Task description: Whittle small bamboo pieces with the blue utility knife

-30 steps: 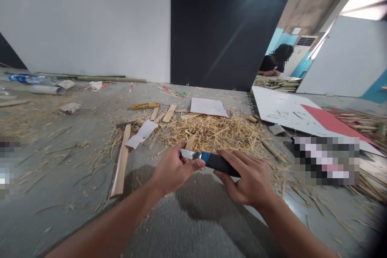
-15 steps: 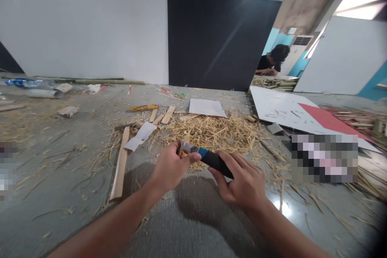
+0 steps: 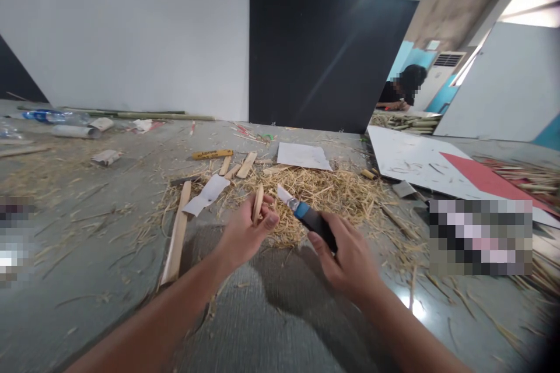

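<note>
My left hand (image 3: 245, 233) pinches a short flat bamboo piece (image 3: 258, 203), held upright on its edge. My right hand (image 3: 345, 256) grips a knife (image 3: 306, 214) with a black and blue handle, its short silver blade pointing up and left toward the bamboo piece. Blade and bamboo are a small gap apart. Both hands hover over a heap of pale bamboo shavings (image 3: 324, 192) on the grey floor.
A long bamboo slat (image 3: 176, 239) lies left of my hands, with paper scraps (image 3: 205, 194) and short slats (image 3: 245, 164) beyond. A white and red board (image 3: 437, 163) lies right. Bottles (image 3: 48, 116) and poles line the far wall. Another person (image 3: 400, 90) sits at the back right.
The knife blade has left the bamboo piece and swung up to the right. My left hand has turned the bamboo piece upright and the hands have drawn slightly apart.
</note>
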Demonstrator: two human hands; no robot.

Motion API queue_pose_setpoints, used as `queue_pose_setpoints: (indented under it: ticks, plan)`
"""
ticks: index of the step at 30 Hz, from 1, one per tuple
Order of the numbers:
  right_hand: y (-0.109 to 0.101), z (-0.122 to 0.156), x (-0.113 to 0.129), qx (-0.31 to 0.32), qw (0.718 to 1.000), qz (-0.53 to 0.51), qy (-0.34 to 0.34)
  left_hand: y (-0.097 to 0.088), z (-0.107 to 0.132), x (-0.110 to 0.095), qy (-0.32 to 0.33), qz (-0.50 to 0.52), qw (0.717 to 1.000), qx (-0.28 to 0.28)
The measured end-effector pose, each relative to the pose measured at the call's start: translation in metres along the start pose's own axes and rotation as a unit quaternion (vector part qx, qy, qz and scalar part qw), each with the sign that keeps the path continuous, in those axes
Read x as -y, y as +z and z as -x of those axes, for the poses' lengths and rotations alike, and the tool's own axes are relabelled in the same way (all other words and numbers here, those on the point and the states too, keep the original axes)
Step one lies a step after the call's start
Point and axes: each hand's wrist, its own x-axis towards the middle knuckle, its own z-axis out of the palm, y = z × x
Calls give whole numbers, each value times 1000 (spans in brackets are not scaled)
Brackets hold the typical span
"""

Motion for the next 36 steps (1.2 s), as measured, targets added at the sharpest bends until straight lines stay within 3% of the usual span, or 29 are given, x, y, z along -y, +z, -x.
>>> queue_pose_setpoints:
  ticks: [6,13,20,31,36]
  plan:
    - [-2,-2,2,71,995,-21,-67,4,8,-13,-71,0,997,31]
    - [-5,0,4,109,990,-30,-84,3,12,-21,-51,-10,998,43]
    - [-6,2,5,90,993,8,-71,4,13,-21,-63,-14,998,16]
    - [-9,2,0,44,987,107,-110,5,8,-5,-29,-91,994,56]
    - [-8,4,6,21,991,103,-83,4,4,-2,-15,-118,993,15]
